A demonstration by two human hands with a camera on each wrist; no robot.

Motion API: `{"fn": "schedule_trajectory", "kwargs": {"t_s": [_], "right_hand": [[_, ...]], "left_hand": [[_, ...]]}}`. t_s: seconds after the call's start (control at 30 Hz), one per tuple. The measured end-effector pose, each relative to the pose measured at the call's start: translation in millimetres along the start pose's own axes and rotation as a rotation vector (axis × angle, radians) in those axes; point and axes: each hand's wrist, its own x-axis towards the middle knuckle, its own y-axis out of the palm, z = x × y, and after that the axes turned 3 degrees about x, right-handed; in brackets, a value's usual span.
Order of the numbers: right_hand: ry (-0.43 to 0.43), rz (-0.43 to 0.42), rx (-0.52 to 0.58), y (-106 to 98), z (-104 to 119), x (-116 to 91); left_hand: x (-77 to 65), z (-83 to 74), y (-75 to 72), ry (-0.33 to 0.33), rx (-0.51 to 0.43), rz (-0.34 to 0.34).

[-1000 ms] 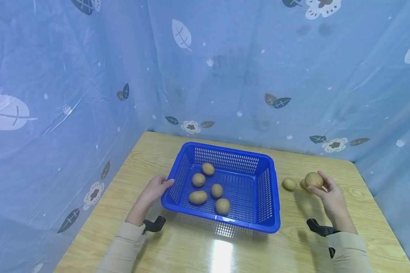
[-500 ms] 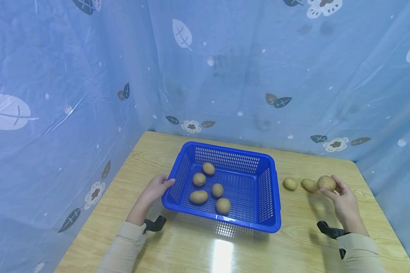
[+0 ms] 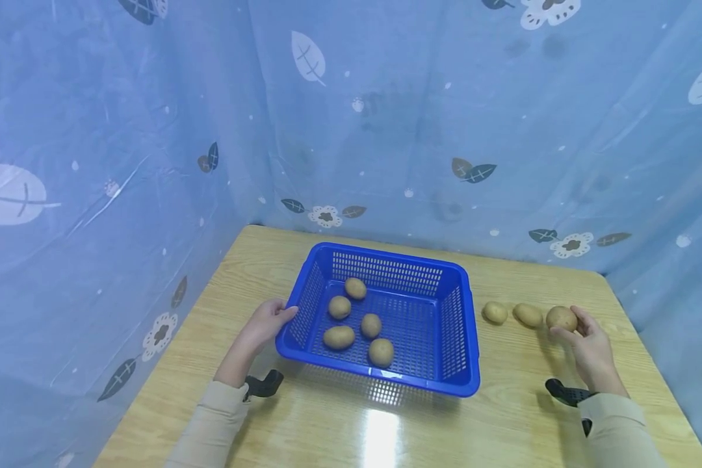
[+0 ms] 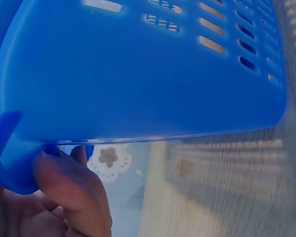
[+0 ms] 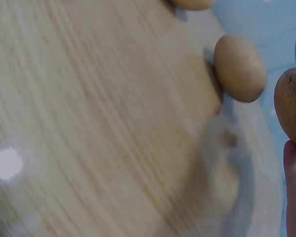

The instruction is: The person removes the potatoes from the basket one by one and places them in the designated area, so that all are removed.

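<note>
My left hand [image 3: 264, 325] grips the left rim of a blue plastic basket [image 3: 386, 383] with perforated sides. The left wrist view shows its fingers [image 4: 71, 190] curled under the rim lip. Several potatoes, such as an oblong potato [image 3: 338, 337], lie in the basket's left half. To the right, my right hand [image 3: 591, 348] pinches a round potato [image 3: 561, 319] between thumb and fingers, low over the table. That held potato [image 5: 292, 106] appears at the right edge of the right wrist view. Left of it lie a longer potato [image 3: 528, 315] and a smaller potato [image 3: 494, 312] in a row.
A light wooden table [image 3: 322, 422] carries everything. Blue patterned curtain [image 3: 386, 130] hangs along its back and sides. Black wrist mounts [image 3: 264, 383] stick out from both sleeves.
The right hand has moved to the right and then down with the round potato, uncovering the longer potato behind it. The left hand and basket have stayed in place.
</note>
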Motion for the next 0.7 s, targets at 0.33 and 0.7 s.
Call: {"fn": "schedule_trajectory", "kwargs": {"t_s": [0.33, 0.7], "right_hand": [[0.042, -0.030, -0.001, 0.0, -3.9, 10.0], [0.064, -0.037, -0.044, -0.9, -12.3, 13.4]], "left_hand": [[-2.5, -4.1, -0.7, 0.011, -0.010, 0.007], [-2.2, -4.2, -2.1, 0.010, 0.011, 0.009]]}}
